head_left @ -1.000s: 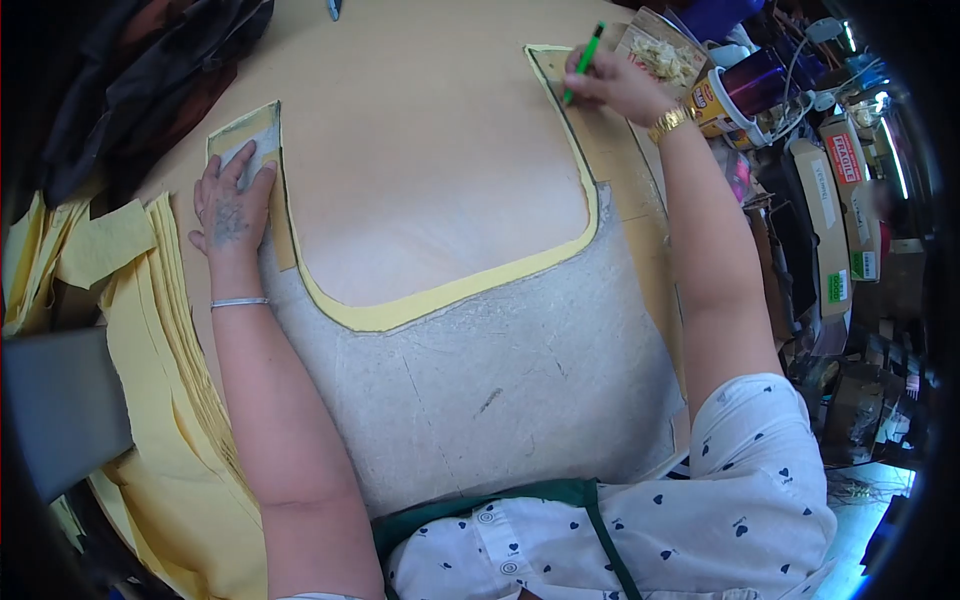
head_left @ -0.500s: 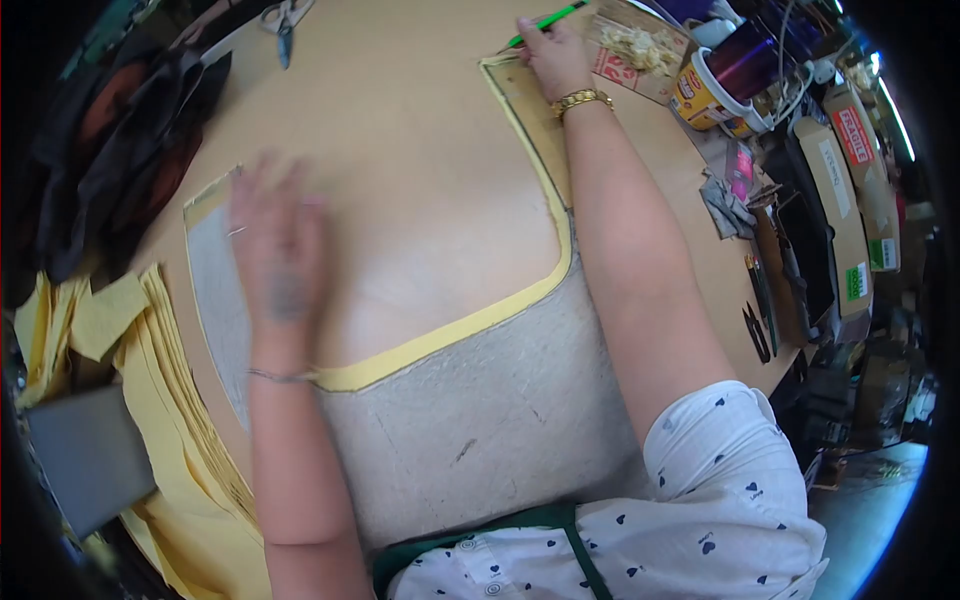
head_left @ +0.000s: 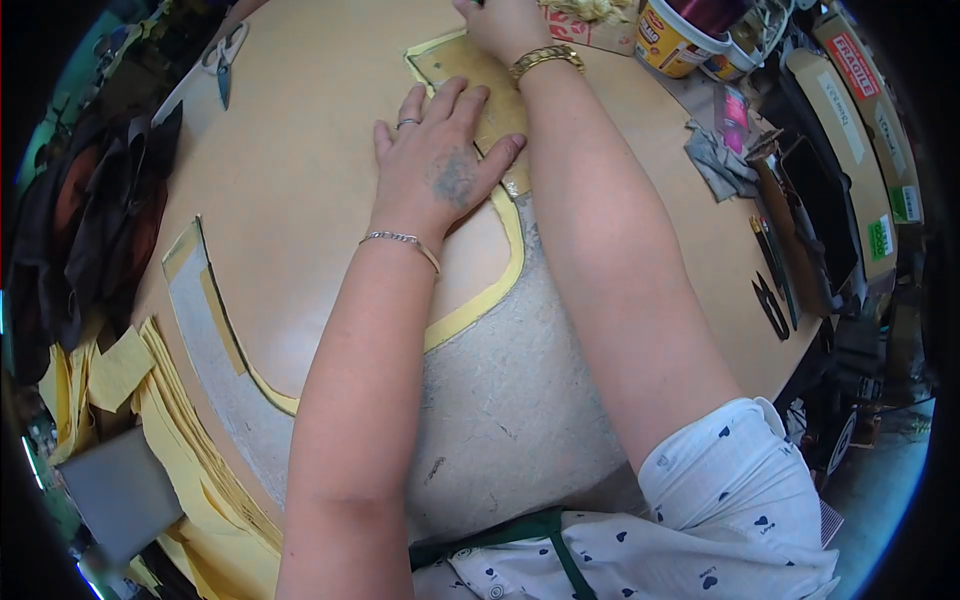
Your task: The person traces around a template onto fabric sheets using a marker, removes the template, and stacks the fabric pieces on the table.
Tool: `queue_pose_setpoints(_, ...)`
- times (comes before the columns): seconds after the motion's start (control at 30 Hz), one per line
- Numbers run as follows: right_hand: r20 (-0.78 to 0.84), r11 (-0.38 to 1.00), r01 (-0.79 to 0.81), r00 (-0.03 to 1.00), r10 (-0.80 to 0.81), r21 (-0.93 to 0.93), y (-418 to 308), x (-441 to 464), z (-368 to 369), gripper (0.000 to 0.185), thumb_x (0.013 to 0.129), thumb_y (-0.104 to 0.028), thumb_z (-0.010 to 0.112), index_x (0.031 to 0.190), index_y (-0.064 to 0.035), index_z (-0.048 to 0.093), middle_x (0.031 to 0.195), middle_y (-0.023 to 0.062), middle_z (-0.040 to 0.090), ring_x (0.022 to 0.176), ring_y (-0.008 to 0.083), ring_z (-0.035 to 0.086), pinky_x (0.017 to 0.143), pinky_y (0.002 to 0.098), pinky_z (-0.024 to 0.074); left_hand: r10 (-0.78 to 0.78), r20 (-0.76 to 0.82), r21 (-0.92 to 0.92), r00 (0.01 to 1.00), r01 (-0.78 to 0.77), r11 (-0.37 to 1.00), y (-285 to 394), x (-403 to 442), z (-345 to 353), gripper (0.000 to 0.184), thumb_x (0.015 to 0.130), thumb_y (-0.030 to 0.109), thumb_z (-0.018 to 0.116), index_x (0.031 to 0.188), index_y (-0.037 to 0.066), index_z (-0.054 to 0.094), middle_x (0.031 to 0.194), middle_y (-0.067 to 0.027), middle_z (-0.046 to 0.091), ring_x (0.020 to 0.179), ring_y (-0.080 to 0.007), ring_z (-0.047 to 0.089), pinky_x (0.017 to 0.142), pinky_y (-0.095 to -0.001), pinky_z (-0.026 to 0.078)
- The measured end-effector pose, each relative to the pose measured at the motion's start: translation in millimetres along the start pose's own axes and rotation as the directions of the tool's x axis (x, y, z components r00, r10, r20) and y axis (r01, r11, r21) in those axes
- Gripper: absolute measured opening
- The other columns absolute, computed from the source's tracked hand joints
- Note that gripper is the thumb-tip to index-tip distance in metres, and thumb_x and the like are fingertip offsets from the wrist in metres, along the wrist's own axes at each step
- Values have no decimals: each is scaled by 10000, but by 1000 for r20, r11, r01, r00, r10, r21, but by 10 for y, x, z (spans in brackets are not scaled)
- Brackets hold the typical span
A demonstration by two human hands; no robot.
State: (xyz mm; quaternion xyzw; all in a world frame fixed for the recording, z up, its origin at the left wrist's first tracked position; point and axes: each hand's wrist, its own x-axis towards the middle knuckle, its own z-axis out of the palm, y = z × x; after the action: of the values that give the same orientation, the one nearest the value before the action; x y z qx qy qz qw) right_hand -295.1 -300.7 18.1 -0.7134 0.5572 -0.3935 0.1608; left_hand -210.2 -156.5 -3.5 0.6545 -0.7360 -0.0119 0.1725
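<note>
My left hand (head_left: 440, 160) lies spread on the right arm of a grey U-shaped template (head_left: 510, 400), over its tan upper strip (head_left: 500, 105). A yellow border (head_left: 480, 305) follows the template's inner curve. At the top edge, my right hand (head_left: 505, 25) is closed just above the strip's upper end. Only a tiny bit of the green pen shows at its fingers, which are partly cut off by the frame. The template's left arm (head_left: 205, 300) rests on the table untouched.
Scissors (head_left: 225, 62) lie at the upper left, near dark cloth (head_left: 90, 230). Yellow sheets (head_left: 190, 430) are stacked at the left edge. On the right are a yellow-labelled tub (head_left: 675, 38), a grey rag (head_left: 720, 165), black snips (head_left: 770, 308) and cardboard boxes (head_left: 850, 140).
My left hand has moved from the template's left arm to its right arm. My right hand has gone up and left in view with the green pen. The view has shifted.
</note>
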Motion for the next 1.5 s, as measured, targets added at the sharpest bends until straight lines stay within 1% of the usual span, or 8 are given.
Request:
queue_pose_setpoints(0.2, 112, 965, 16, 993, -47, 261, -28, -69, 167, 215, 751, -203, 575, 863, -24, 536, 789, 198, 580, 756, 338, 567, 682, 390, 446, 25, 9, 17, 1000, -25, 1000, -15, 1, -6, 660, 695, 578, 499, 1224, 192, 412, 1312, -25, 338, 1227, -285, 267, 947, -530, 214)
queue_pose_setpoints(0.3, -69, 989, 68, 995, -77, -132, 228, 73, -43, 214, 760, -206, 562, 829, -4, 544, 745, 211, 577, 728, 355, 565, 645, 385, 444, 21, 14, 24, 1000, -21, 999, 2, -17, -10, 733, 671, 637, 489, 1233, 174, 404, 1318, -37, 326, 1233, -285, 256, 956, -528, 203)
queue_pose_setpoints(0.5, -52, 957, -41, 997, 58, 286, 480, -130, -384, 218, 773, -168, 590, 807, 46, 572, 683, 94, 590, 640, 143, 551, 580, 292, 441, 5, 27, 18, 1000, -5, 1000, 21, -18, -26, 825, 625, 695, 483, 1242, 154, 395, 1322, -52, 318, 1238, -285, 248, 969, -532, 185)
queue_pose_setpoints(0.7, -133, 897, 140, 987, -91, 419, 448, -204, -213, 196, 778, -157, 579, 837, 30, 572, 762, 116, 600, 673, 188, 559, 612, 307, 444, 2, 39, 2, 999, -2, 1000, 22, -29, -49, 818, 625, 684, 490, 1246, 160, 389, 1324, -45, 313, 1242, -280, 239, 972, -527, 186)
queue_pose_setpoints(0.8, 140, 969, 245, 961, -239, -33, 410, -537, -549, 238, 800, -226, 580, 853, -1, 524, 744, 47, 582, 683, 105, 553, 621, 230, 447, 6, 36, 13, 999, -6, 1000, 23, -27, -43, 809, 626, 669, 501, 1246, 163, 388, 1325, -44, 313, 1240, -278, 241, 966, -529, 192)
queue_pose_setpoints(0.87, 142, 954, 217, 958, -249, 207, 505, -845, -872, 208, 811, -213, 568, 859, -14, 530, 772, 37, 592, 698, 99, 559, 617, 222, 443, 11, 31, -17, 999, -11, 1000, 33, -38, -35, 778, 635, 632, 521, 1234, 151, 403, 1324, -47, 315, 1242, -281, 236, 968, -533, 179)
queue_pose_setpoints(1.33, -26, 850, -86, 993, 116, 520, 615, -183, -148, 225, 766, -194, 600, 877, 0, 569, 737, 96, 619, 685, 160, 606, 630, 283, 474, 6, 57, -4, 998, -6, 1000, 63, -10, -62, 795, 630, 630, 531, 1242, 142, 389, 1326, -63, 307, 1243, -294, 221, 965, -549, 171)
queue_pose_setpoints(1.5, -105, 986, 138, 986, -128, 96, 502, -199, -203, 203, 782, -163, 582, 884, 9, 553, 784, 117, 606, 691, 221, 579, 630, 315, 461, 5, 58, 15, 998, -6, 1000, 58, -8, -48, 808, 626, 650, 516, 1248, 153, 383, 1327, -56, 309, 1246, -275, 224, 967, -511, 181)
